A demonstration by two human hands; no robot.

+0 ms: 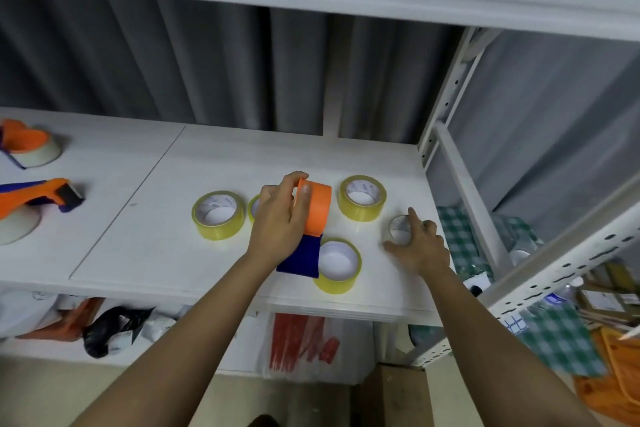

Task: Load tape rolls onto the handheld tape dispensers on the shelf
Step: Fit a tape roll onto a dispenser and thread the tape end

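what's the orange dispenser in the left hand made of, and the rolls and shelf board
Dispenser: looks like hard moulded plastic, matt orange with a dark blue handle. Rolls, such as the one at the back: clear yellowish glossy tape film on what seems a white card core. Shelf board: probably white laminated wood, with faint grain and a panel seam.
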